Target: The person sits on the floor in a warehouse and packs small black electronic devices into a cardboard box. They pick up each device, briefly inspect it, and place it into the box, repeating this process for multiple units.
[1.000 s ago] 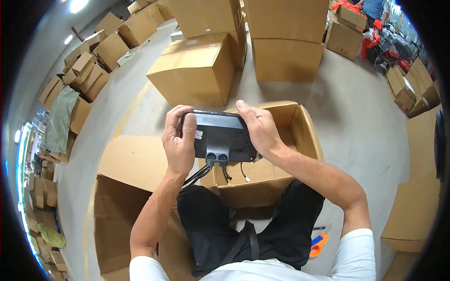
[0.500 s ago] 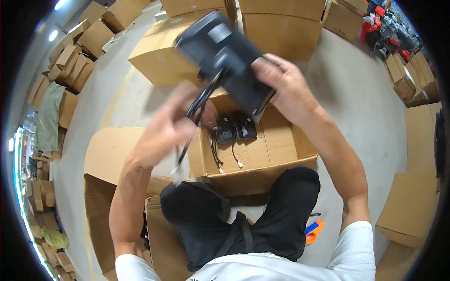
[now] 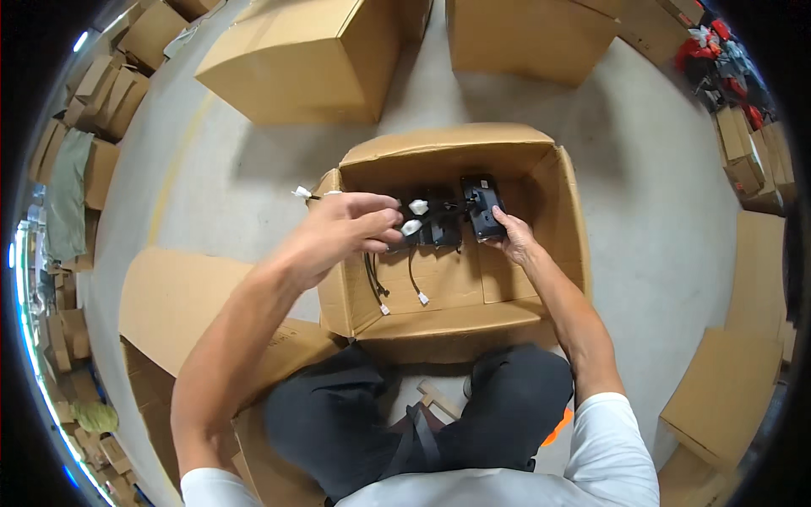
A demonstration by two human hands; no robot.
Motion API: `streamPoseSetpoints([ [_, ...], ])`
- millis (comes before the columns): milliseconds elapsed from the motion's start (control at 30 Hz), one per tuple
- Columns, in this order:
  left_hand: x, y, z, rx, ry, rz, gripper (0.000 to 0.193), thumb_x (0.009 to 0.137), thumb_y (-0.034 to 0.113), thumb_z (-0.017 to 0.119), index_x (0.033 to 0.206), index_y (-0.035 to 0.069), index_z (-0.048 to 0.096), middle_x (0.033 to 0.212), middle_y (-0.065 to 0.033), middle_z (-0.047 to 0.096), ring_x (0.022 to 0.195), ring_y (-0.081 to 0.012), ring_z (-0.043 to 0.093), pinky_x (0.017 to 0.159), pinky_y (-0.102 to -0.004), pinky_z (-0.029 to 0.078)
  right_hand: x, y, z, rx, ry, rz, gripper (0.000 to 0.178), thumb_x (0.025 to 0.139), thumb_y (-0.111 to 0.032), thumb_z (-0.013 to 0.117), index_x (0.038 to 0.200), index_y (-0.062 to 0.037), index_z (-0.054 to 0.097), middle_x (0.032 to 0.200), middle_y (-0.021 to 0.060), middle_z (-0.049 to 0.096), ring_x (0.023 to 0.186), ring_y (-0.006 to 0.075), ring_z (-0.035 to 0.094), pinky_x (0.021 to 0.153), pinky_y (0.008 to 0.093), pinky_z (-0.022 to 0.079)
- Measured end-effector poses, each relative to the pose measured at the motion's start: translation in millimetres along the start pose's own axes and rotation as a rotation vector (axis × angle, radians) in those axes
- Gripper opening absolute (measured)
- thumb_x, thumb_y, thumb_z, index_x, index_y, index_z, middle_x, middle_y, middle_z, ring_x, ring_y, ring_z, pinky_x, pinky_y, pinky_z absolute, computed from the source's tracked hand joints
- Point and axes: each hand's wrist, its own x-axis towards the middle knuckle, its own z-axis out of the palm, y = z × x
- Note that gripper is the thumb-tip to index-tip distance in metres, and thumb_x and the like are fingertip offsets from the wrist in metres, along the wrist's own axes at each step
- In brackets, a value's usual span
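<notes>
My right hand (image 3: 513,237) grips the lower end of a black rectangular device (image 3: 484,207) inside an open cardboard box (image 3: 439,328). A black cable runs from its back toward two white connectors (image 3: 414,216), just past the fingertips of my left hand (image 3: 346,226). That hand is open, its fingers slightly curled and apart, over the box's left side. Partly hidden behind it, more black devices (image 3: 441,232) lie on the box bottom. Their thin cables end in white plugs (image 3: 423,298) toward the near side. Another white connector (image 3: 302,193) pokes out past the left rim.
Large cardboard boxes (image 3: 291,59) stand beyond on the grey floor. Another open carton (image 3: 182,296) sits by my left leg. An orange object (image 3: 557,427) lies beside my right leg. More cartons (image 3: 726,372) line the right side, with stacked boxes at far left.
The black device has come down from above the box into its right part, still in my right hand. My left hand has let go of its cable. The view has shifted.
</notes>
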Motion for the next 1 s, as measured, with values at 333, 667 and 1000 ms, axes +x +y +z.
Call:
streamPoseSetpoints([
  [333, -197, -2, -83, 0.055, 0.72, 0.199, 0.043, 0.102, 0.023, 0.061, 0.133, -0.008, 0.056, 0.118, -0.0201, 0.066, 0.099, -0.0243, 0.071, 0.083, -0.0323, 0.06, 48, 40, 2, -0.166, 0.131, -0.022, 0.054, 0.096, -0.04, 0.072, 0.13, -0.0027, 0.052, 0.113, 0.0113, 0.068, 0.095, 0.022, 0.07, 0.077, 0.0405, 0.064],
  [667, -395, -115, -108, -0.175, 1.18, 0.08, 0.037, 0.102, 0.019, 0.062, 0.13, -0.007, 0.059, 0.111, -0.0141, 0.071, 0.093, -0.0176, 0.071, 0.08, -0.029, 0.058, 52, 34, -40, -1.351, 0.2, -0.211, 0.079, 0.098, -0.061, 0.057, 0.136, 0.0079, 0.058, 0.129, 0.0256, 0.066, 0.123, 0.0318, 0.062, 0.105, 0.0381, 0.045],
  [1000, -388, -431, -120, 0.053, 0.728, -0.445, 0.019, 0.081, 0.017, 0.072, 0.083, -0.001, 0.074, 0.077, -0.0114, 0.072, 0.074, -0.018, 0.071, 0.067, -0.0337, 0.056, -108, -110, -24, -1.635, -0.157, -0.33, 0.036, 0.1, -0.028, 0.062, 0.113, 0.006, 0.067, 0.089, 0.0019, 0.064, 0.079, 0.0078, 0.056, 0.065, 0.0272, 0.047],
])
